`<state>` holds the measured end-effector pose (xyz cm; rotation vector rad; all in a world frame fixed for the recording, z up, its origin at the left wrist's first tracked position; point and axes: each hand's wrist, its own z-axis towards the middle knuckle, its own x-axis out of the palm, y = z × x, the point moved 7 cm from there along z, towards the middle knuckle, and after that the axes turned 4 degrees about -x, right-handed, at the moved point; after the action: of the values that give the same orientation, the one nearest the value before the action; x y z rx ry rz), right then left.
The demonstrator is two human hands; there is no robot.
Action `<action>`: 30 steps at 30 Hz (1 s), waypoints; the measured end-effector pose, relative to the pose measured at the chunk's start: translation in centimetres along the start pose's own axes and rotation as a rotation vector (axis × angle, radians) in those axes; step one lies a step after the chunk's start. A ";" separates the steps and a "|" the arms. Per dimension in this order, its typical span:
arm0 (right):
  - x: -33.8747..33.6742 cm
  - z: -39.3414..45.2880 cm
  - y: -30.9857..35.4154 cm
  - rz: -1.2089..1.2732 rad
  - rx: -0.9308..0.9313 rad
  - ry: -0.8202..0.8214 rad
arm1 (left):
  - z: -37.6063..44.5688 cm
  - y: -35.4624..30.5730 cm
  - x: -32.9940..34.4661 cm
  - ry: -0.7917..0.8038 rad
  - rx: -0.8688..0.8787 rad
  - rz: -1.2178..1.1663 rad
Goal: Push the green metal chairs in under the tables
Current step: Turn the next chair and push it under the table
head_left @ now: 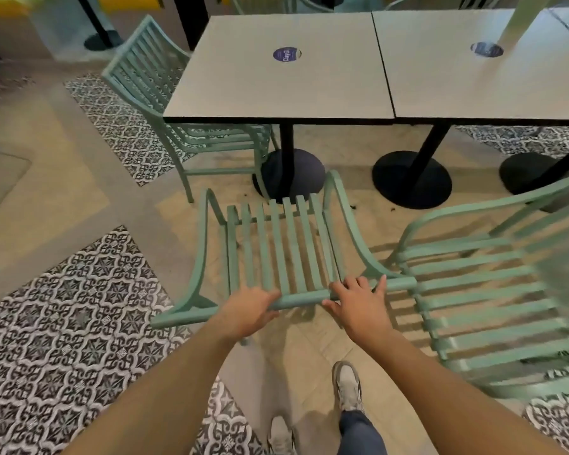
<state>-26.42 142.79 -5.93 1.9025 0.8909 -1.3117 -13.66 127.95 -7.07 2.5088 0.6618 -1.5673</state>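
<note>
Head camera looks down on two bare forearms reaching to a green slatted metal chair [276, 244]. It stands just short of a grey square table [276, 93] on a black pedestal, not yet under it. The left hand [248, 311] curls over the chair's top back rail. The right hand [358, 305] rests on the same rail, fingers spread and nearly straight. A second green chair [486, 290] stands just to the right; a third [165, 103] sits tucked at the table's left side.

Both arms reached forward; the left hand [247, 311] curled in a grip, the right hand [358, 302] lay spread, fingers straight.
</note>
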 end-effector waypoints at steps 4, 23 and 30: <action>1.1 -1.6 1.7 0.026 0.043 -0.007 | -1.6 0.8 0.6 0.025 0.009 0.023; -0.4 -6.6 -5.8 1.077 0.924 -0.720 | -10.2 18.6 0.9 -0.437 -1.073 -0.918; 4.4 -6.4 -6.5 1.978 1.237 -0.499 | -12.8 18.4 6.2 -0.420 -1.306 -1.943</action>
<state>-27.30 152.36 -9.14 1.6295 -2.0405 -0.6577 6.98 117.35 -9.06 0.0882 2.8665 -0.7700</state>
